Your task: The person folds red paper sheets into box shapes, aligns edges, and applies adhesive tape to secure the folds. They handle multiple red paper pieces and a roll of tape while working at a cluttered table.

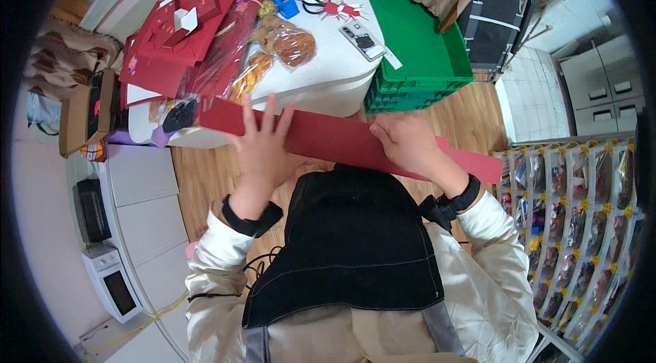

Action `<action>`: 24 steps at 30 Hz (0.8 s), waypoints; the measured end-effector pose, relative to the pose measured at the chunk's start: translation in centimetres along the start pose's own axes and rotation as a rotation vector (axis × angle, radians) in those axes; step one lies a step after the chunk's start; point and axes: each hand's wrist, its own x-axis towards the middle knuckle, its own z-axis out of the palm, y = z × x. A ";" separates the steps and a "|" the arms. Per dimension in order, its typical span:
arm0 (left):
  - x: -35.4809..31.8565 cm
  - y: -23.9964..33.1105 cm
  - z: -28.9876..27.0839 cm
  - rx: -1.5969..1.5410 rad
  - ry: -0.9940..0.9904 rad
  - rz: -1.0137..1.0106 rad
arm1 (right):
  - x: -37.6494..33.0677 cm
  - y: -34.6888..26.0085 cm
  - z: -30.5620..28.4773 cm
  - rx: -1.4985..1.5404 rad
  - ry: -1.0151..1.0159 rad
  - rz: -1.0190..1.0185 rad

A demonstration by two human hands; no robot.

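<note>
A long red strip of card (pixel 328 136) lies crosswise in front of my body, its left end reaching the near edge of the white table. My right hand (pixel 410 144) grips it right of the middle, thumb on top and the other fingers out of sight beneath. Over its left part, my left hand (pixel 263 148) has its fingers stretched out and spread; whether the palm touches the card, I cannot tell.
The white table (pixel 321 83) holds red card pieces (pixel 164 42), scissors (pixel 314 2), a blue tape dispenser (pixel 281 1), a phone (pixel 362 39) and bagged orange items (pixel 294 47). Green crates (pixel 417 83) stand right of it. Clear drawers (pixel 574 226) line the right side.
</note>
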 end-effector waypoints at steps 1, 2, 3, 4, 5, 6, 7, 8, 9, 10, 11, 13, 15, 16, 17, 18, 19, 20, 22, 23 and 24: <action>-0.1 -1.4 0.1 -0.062 -0.071 -0.016 | 0.0 -0.5 0.3 0.000 -0.024 0.025; -0.2 -2.6 0.2 -0.124 -0.142 -0.033 | -0.1 -0.9 0.5 0.000 -0.048 0.049; 1.5 -0.5 1.2 -0.198 -0.126 -0.079 | -0.1 1.4 -1.7 -0.091 -0.047 0.035; 1.2 -1.4 2.0 -0.169 -0.163 -0.142 | -0.3 1.5 -1.1 -0.065 -0.041 0.029; 0.9 -2.1 2.3 -0.140 -0.199 -0.207 | -0.4 1.4 -0.6 -0.039 -0.036 0.021; 0.5 -2.4 2.3 -0.194 -0.244 -0.230 | -0.3 1.4 -0.5 -0.019 -0.039 0.013; 0.0 -2.6 2.0 -0.148 -0.079 -0.111 | -0.2 1.3 -0.5 0.001 -0.043 0.003; -0.6 -2.6 1.6 -0.102 0.084 0.010 | -0.1 1.2 -0.4 0.020 -0.047 -0.006; -1.0 -2.2 1.4 -0.066 0.248 0.126 | 0.1 1.1 -0.6 0.038 -0.077 0.000; -1.0 -1.5 1.3 -0.116 0.295 0.314 | 0.3 1.0 -0.7 0.055 -0.114 -0.001; -0.4 -0.5 1.0 -0.165 0.344 0.501 | 0.6 0.8 -0.6 0.072 -0.153 -0.001; 1.0 1.1 0.7 -0.279 0.344 0.735 | 1.0 0.9 -0.5 0.144 -0.194 0.014; 2.5 2.1 1.5 -0.406 0.241 0.812 | 1.3 1.5 -0.1 0.218 -0.242 0.037; 2.7 2.3 1.7 -0.402 0.224 0.802 | 1.3 2.4 0.4 0.256 -0.269 0.057; 2.9 2.4 1.7 -0.398 0.208 0.793 | 1.3 2.9 0.6 0.294 -0.295 0.078; 2.9 2.7 1.9 -0.399 0.183 0.799 | 1.2 3.1 0.6 0.299 -0.388 0.093; 2.9 3.0 2.0 -0.398 0.161 0.804 | 1.2 3.3 0.6 0.305 -0.481 0.108; 2.8 3.2 2.0 -0.394 0.139 0.817 | 1.1 3.6 0.5 0.311 -0.572 0.124; 2.5 3.4 2.1 -0.398 0.048 0.803 | 0.4 2.0 -0.6 0.177 -0.705 0.095; 2.3 3.4 1.9 -0.402 -0.019 0.780 | 0.2 0.9 -1.2 0.110 -0.771 0.076; 2.2 3.3 1.7 -0.406 -0.083 0.761 | 0.1 0.3 -1.7 0.086 -0.863 0.051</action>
